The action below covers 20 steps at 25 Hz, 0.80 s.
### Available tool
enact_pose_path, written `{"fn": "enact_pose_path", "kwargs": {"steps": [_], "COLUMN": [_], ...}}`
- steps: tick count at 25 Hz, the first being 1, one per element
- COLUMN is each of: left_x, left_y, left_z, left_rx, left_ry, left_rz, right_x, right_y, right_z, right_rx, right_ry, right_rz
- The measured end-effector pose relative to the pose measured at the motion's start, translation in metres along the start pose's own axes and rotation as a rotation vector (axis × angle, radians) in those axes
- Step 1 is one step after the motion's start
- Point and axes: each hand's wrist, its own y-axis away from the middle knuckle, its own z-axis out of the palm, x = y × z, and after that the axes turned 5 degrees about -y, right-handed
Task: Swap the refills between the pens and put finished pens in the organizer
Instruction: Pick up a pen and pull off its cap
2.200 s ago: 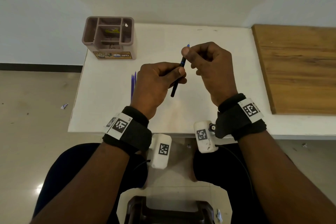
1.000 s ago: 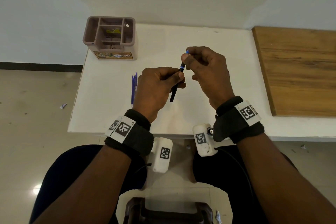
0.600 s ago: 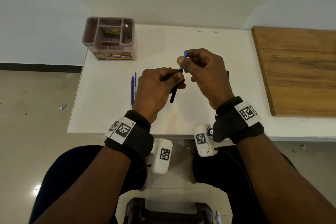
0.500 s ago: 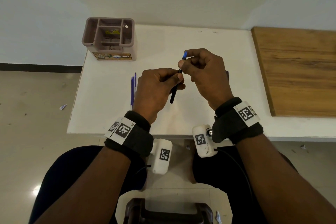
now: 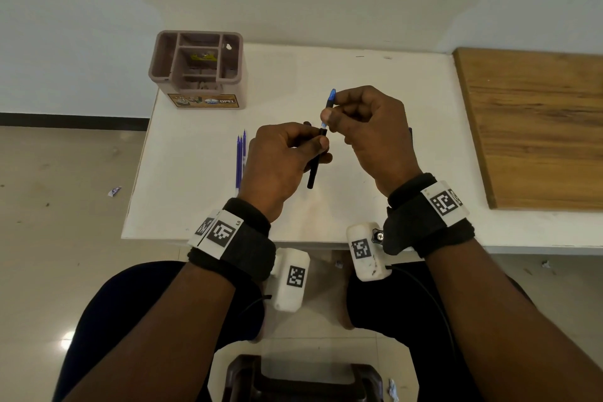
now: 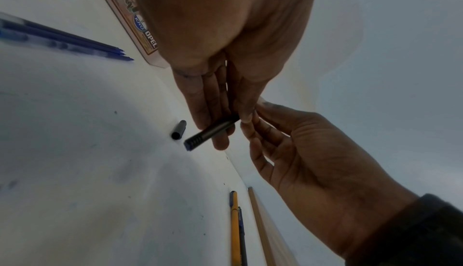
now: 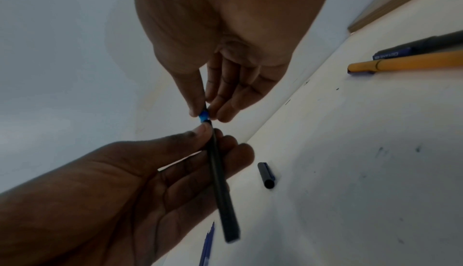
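Above the middle of the white table (image 5: 375,75), my left hand (image 5: 321,145) grips a black pen barrel (image 5: 313,170) that slants down toward me. My right hand (image 5: 328,116) pinches the pen's blue-tipped front piece (image 5: 330,101) just above the barrel's mouth. A short light-blue stretch (image 5: 323,124) shows between the two. In the right wrist view the barrel (image 7: 220,187) lies across my left fingers, and my right thumb and fingers nip the blue piece (image 7: 203,116). The brown organizer (image 5: 195,68) stands at the table's back left corner. Loose blue refills (image 5: 240,160) lie left of my left hand.
A black cap (image 7: 267,175) lies on the table under my hands. A yellow pen (image 7: 406,63) and a dark pen (image 7: 421,47) lie side by side near a wooden board (image 5: 535,124) on the right. The table's front edge is at my wrists.
My right hand has drawn the blue-tipped front piece up out of the barrel, so a light-blue stretch now shows between them. The left hand has kept the barrel almost still.
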Motion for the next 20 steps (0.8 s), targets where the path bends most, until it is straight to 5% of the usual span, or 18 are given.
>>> {"fn": "enact_pose_path", "kwargs": {"steps": [8,20], "left_x": [-0.011,-0.014], "left_y": [0.016,0.033], "left_z": [-0.01,-0.005], "left_rx": [-0.032,-0.037], "left_ry": [-0.051,0.009], "left_rz": [-0.07,-0.098], "right_x": [-0.004,-0.007], "right_y": [0.0,0.001], "right_z": [0.0,-0.001], "right_rx": [0.043,0.075], "right_ry": [-0.194,-0.188], "right_rz": [0.031,-0.011]}}
